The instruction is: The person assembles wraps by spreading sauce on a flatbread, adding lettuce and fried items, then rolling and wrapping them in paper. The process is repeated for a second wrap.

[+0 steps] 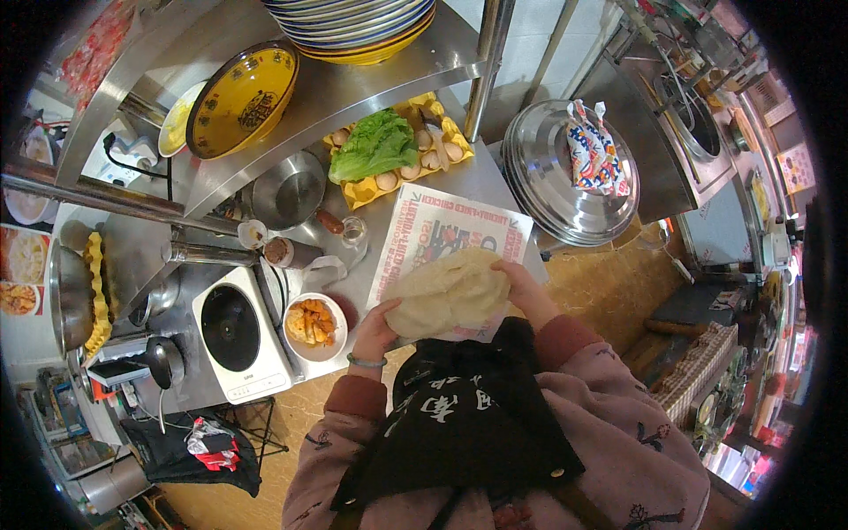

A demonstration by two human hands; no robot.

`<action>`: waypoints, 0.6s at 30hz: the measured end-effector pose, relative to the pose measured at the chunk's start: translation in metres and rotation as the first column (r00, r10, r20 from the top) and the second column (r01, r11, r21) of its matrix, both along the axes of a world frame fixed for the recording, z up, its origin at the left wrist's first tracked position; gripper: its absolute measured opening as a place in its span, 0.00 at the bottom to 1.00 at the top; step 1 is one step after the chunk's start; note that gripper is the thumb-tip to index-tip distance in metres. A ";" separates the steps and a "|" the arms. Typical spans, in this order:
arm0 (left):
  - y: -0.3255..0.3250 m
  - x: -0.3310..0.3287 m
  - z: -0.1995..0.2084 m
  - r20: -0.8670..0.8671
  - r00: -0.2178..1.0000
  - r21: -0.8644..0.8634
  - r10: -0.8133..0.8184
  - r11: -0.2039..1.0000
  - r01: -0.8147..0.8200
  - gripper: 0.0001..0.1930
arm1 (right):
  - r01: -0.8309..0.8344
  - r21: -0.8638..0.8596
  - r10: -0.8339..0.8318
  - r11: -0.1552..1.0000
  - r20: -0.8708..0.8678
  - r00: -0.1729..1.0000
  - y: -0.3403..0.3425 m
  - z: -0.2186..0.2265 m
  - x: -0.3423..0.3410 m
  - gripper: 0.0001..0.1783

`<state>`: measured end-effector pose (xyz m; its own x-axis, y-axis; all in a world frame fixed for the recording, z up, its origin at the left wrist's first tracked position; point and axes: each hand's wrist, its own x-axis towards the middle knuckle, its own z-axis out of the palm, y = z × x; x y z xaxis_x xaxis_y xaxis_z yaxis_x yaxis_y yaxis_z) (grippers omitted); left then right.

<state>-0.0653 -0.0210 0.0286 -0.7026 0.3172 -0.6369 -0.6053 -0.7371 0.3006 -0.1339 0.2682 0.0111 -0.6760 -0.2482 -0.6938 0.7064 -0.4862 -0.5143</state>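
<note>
A thin, pale, floppy flatbread point(449, 293) is stretched between my two hands, its surface wrinkled. My left hand point(375, 329) pinches its left edge, and my right hand point(523, 287) grips the upper right edge. Beneath it, a printed sheet of wrapping paper point(402, 234) lies on the steel counter, partly covered by the bread. To the left of my left hand, a white bowl point(291, 342) contains orange-brown cooked pieces. Behind the paper, a green lettuce point(375, 146) rests on a yellow egg tray point(362, 193) with several eggs.
An induction cooker point(256, 382) stands at left, with a saucepan point(289, 190) and seasoning jar point(291, 253) behind. A steel shelf point(353, 95) carries a yellow bowl point(243, 102) and stacked plates point(353, 22). At right, a large lidded steel pot point(548, 181) has printed packets point(597, 155) on top.
</note>
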 end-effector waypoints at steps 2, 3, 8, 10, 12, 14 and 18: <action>-0.003 -0.004 0.007 -0.102 0.990 0.083 -0.094 0.991 0.102 0.25 | -0.144 0.164 0.163 0.976 -0.107 0.981 0.001 0.001 -0.002 0.25; -0.003 -0.007 0.009 -0.125 0.976 -0.028 -0.179 0.984 0.176 0.24 | -0.218 0.251 0.259 0.943 -0.143 0.955 0.002 0.002 -0.004 0.25; 0.006 -0.034 0.003 0.075 0.649 -0.867 -0.757 0.272 0.418 0.22 | -0.362 0.569 0.576 0.739 -0.254 0.777 0.002 0.010 -0.014 0.27; 0.007 -0.034 0.001 -0.116 0.792 -0.795 -0.599 0.533 0.288 0.18 | -0.253 0.581 0.462 0.773 -0.243 0.853 0.003 0.012 -0.016 0.25; 0.008 -0.032 0.001 -0.207 0.881 -0.695 -0.427 0.698 0.175 0.16 | -0.125 0.505 0.316 0.854 -0.312 0.896 0.005 0.015 -0.017 0.23; 0.006 -0.029 0.007 -0.215 0.941 -0.605 -0.263 0.792 0.084 0.16 | 0.018 0.338 0.123 0.941 -0.390 0.912 0.008 0.019 -0.017 0.21; 0.015 -0.026 0.020 -0.217 0.962 -0.468 -0.168 0.882 0.049 0.17 | -0.028 0.313 0.168 0.949 -0.431 0.887 0.012 0.031 -0.018 0.18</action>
